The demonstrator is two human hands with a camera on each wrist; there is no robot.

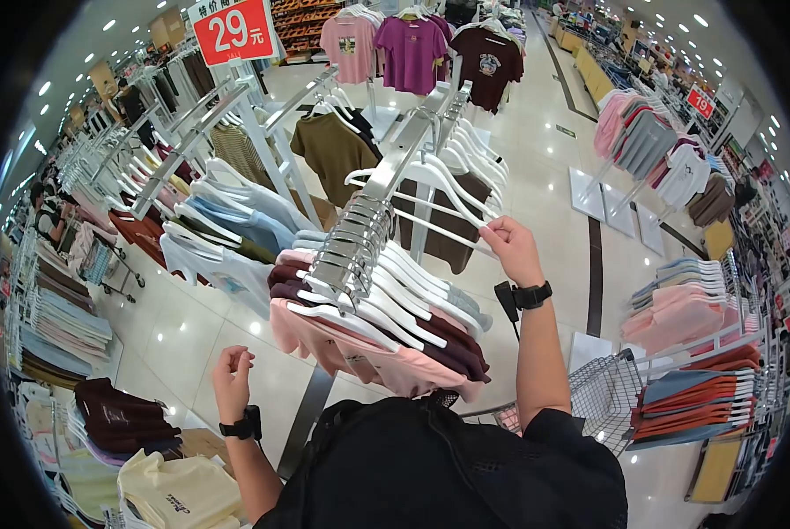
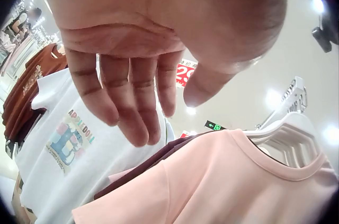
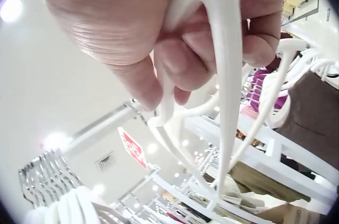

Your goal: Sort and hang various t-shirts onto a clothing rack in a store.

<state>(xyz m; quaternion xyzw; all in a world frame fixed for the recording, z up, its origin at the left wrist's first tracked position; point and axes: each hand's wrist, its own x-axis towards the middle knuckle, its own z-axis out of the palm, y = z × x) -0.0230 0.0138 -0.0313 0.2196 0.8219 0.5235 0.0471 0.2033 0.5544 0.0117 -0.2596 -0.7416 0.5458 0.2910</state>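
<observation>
My right hand (image 1: pixel 511 250) pinches the end of a bare white hanger (image 1: pixel 448 185) on the metal rail. The right wrist view shows the fingers (image 3: pixel 180 62) curled round the white plastic, with more than one hanger arm in sight. Close by on the same rail hang pink and maroon T-shirts (image 1: pixel 342 348) on white hangers, their hooks (image 1: pixel 355 238) bunched together. My left hand (image 1: pixel 231 379) is held up left of these shirts, holding nothing. In the left wrist view its fingers (image 2: pixel 140 104) hang loosely, overlapping a white printed T-shirt (image 2: pixel 69 144) behind a pink T-shirt (image 2: pixel 212 181).
A red price sign (image 1: pixel 230 32) stands above the racks at upper left. More bare hangers (image 1: pixel 478 150) and a brown garment (image 1: pixel 452 220) hang farther along the rail. A wire shopping cart (image 1: pixel 604 397) stands at my right. Folded tops (image 1: pixel 179 489) lie at lower left.
</observation>
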